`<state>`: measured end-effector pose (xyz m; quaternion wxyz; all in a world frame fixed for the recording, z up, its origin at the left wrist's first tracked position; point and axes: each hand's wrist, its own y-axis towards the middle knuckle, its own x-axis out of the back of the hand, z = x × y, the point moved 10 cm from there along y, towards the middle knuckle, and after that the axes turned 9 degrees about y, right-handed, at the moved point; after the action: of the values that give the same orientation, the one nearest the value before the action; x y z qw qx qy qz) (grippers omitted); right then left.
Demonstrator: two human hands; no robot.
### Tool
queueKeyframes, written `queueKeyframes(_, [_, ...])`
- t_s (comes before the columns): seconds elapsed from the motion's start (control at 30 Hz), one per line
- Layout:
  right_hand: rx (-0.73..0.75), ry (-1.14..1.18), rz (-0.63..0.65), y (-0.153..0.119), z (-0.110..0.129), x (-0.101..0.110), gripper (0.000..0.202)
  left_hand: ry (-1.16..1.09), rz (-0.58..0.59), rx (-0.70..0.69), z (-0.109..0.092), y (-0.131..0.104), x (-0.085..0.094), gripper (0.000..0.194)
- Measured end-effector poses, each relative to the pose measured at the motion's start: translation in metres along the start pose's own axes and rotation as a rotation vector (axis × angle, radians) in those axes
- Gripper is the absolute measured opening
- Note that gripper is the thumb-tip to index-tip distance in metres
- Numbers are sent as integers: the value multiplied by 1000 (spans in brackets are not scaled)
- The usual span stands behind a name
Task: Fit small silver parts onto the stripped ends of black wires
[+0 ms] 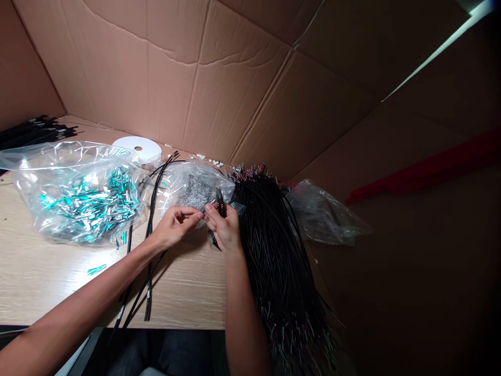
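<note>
Bare forearms (243,308) reach in from the bottom edge, and I see the left hand (174,225) pinching a thin dark piece (203,212) that lies between the two hands, its axis roughly crosswise, though its ends are too small to tell. The right hand (226,227) is closed around a glossy dark looped item (221,202), its long axis pointing away toward the bag of silvery bits (193,194).
</note>
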<state>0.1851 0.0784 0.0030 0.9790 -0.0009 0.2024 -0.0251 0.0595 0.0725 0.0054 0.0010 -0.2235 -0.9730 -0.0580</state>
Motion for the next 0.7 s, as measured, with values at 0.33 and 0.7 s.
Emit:
queueKeyframes(0.33, [56,-15,-76,-1,2,1,49,584,-215,-214,-21,-12,5,36])
queueKeyframes(0.7, [-74,-165,118,-1,0,3,62,208,-230,-86,-16,-6,19,48])
